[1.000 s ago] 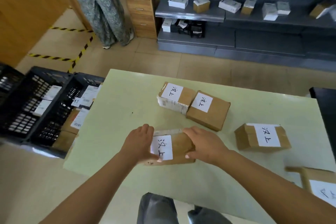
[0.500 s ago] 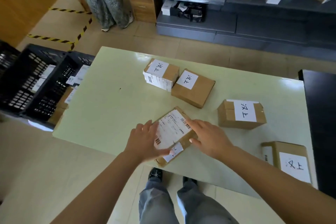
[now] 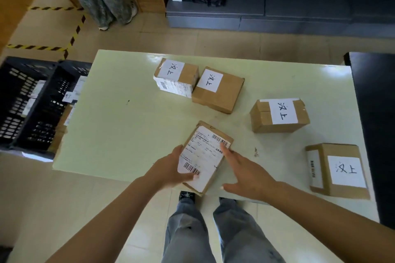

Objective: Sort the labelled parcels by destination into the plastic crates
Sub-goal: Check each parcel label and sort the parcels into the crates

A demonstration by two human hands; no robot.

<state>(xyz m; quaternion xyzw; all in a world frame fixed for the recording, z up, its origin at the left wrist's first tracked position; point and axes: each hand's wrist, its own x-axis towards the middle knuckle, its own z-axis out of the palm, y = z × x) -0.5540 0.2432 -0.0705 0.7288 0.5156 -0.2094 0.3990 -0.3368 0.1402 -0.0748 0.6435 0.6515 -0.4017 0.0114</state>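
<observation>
- Gripped in left hand at near table edge: flat parcel, shipping label up — thumb over its corner.
- Right hand spread, fingertips just touching parcel's side.
- Step, judged: reading destination.
- Next: carry left to crates — past four parcels waiting beyond.

Flat brown parcel tilted at the bench's near edge, printed barcode label up, four more hand-labelled brown parcels spread beyond on the bench, two black plastic crates left holding labelled parcels.
</observation>
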